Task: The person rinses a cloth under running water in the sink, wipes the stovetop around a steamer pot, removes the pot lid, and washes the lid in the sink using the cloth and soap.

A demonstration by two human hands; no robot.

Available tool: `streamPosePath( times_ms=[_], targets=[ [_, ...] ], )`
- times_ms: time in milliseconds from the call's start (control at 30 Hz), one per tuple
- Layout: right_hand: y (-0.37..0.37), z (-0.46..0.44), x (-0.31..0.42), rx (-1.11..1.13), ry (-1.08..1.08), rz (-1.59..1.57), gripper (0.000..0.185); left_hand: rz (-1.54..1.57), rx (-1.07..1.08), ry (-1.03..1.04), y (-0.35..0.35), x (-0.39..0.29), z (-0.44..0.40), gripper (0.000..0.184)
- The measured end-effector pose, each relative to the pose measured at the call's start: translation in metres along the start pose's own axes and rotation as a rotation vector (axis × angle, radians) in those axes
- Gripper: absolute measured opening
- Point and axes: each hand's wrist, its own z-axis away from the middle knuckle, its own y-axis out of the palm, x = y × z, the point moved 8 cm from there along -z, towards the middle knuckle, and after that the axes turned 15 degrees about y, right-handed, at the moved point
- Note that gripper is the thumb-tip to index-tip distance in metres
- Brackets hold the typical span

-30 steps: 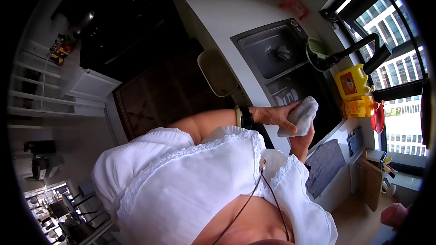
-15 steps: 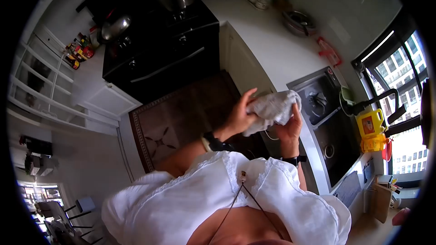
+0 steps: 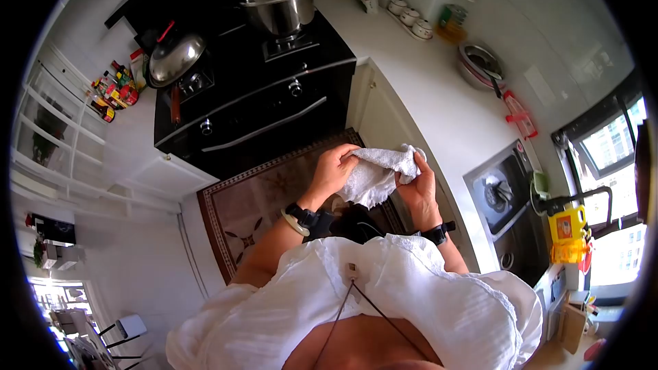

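A whitish-grey cloth (image 3: 373, 175) is stretched between my two hands, above the patterned floor mat and in front of my chest. My left hand (image 3: 334, 170) pinches its left upper corner between thumb and fingers. At the other end, my right hand (image 3: 418, 186) grips a bunched part of the cloth. The cloth's lower edge hangs loose between the hands. Dark bands circle both wrists.
A black stove (image 3: 253, 82) carries a steel steamer pot (image 3: 277, 3) and a lidded pan (image 3: 176, 60). On the white counter (image 3: 418, 96) stand a metal bowl (image 3: 480, 65) and small jars (image 3: 410, 16). The sink (image 3: 504, 192) and yellow jug (image 3: 567, 225) are at right.
The view has turned from the sink towards the stove. My hands have moved away from over the sink and spread apart, and the bunched cloth has been partly opened out.
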Motion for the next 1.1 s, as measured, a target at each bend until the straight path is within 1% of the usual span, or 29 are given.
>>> streamPosePath(
  times_ms=[33,133,233,267,367,433,467,500,533,567,600,633,667,700,767,800,867,967,1000,1067,1100],
  targets=[
    [0.004,-0.019,0.001,0.000,0.023,-0.025,0.019,0.006,0.014,0.006,-0.006,0.009,-0.014,0.019],
    [0.021,-0.087,0.010,0.047,0.101,-0.071,0.018,-0.190,0.070,-0.001,-0.031,0.043,-0.063,0.019],
    [0.056,-0.136,0.020,0.077,0.146,-0.074,0.018,-0.204,0.120,-0.077,-0.054,0.068,-0.117,0.019],
    [0.071,-0.150,0.026,0.052,0.135,-0.080,0.018,-0.225,0.134,-0.065,-0.063,0.070,-0.138,0.020],
    [0.114,-0.195,0.047,0.099,0.141,-0.011,0.017,-0.266,0.110,-0.034,-0.089,0.092,-0.196,0.020],
    [0.154,-0.226,0.073,0.111,0.076,0.026,0.018,-0.286,0.105,-0.034,-0.103,0.111,-0.248,0.020],
    [0.191,-0.237,0.088,0.171,-0.008,0.080,0.021,-0.367,0.097,0.003,-0.112,0.115,-0.280,0.023],
    [0.223,-0.250,0.101,0.303,-0.026,0.098,0.025,-0.450,0.091,0.040,-0.119,0.122,-0.311,0.026],
    [0.246,-0.268,0.112,0.423,-0.040,0.110,0.028,-0.629,-0.010,0.218,-0.128,0.129,-0.344,0.035],
    [0.248,-0.298,0.119,0.394,-0.002,0.157,0.038,-0.798,-0.099,0.375,-0.129,0.136,-0.353,0.044],
    [0.227,-0.344,0.138,0.148,-0.138,0.304,0.050,-0.940,-0.027,0.380,-0.123,0.146,-0.354,0.052],
    [0.216,-0.371,0.150,0.077,-0.263,0.590,0.053,-1.088,0.022,0.432,-0.118,0.153,-0.376,0.062],
    [0.201,-0.397,0.159,-0.012,-0.381,0.874,0.057,-1.055,0.227,0.407,-0.101,0.187,-0.382,0.065],
    [0.196,-0.412,0.163,-0.115,-0.481,1.155,0.061,-1.013,0.286,0.463,-0.087,0.209,-0.378,0.067],
    [0.205,-0.439,0.160,-0.298,-0.504,1.565,0.066,-0.921,0.461,0.363,-0.067,0.254,-0.373,0.063],
    [0.203,-0.452,0.154,-0.397,-0.489,1.767,0.068,-0.907,0.510,0.303,-0.063,0.276,-0.372,0.065],
    [0.208,-0.479,0.148,-0.460,-0.459,1.982,0.069,-0.881,0.598,0.182,-0.055,0.315,-0.376,0.070],
    [0.220,-0.528,0.146,-0.531,-0.418,2.263,0.069,-0.822,0.683,-0.133,-0.061,0.365,-0.382,0.080],
    [0.225,-0.544,0.147,-0.559,-0.405,2.333,0.068,-0.892,0.770,-0.178,-0.064,0.376,-0.385,0.082],
    [0.222,-0.572,0.144,-0.580,-0.337,2.442,0.068,-0.963,0.674,-0.167,-0.069,0.396,-0.395,0.084],
    [0.235,-0.585,0.148,-0.571,-0.303,2.479,0.067,-1.000,0.617,-0.161,-0.071,0.401,-0.405,0.085]
  ],
)
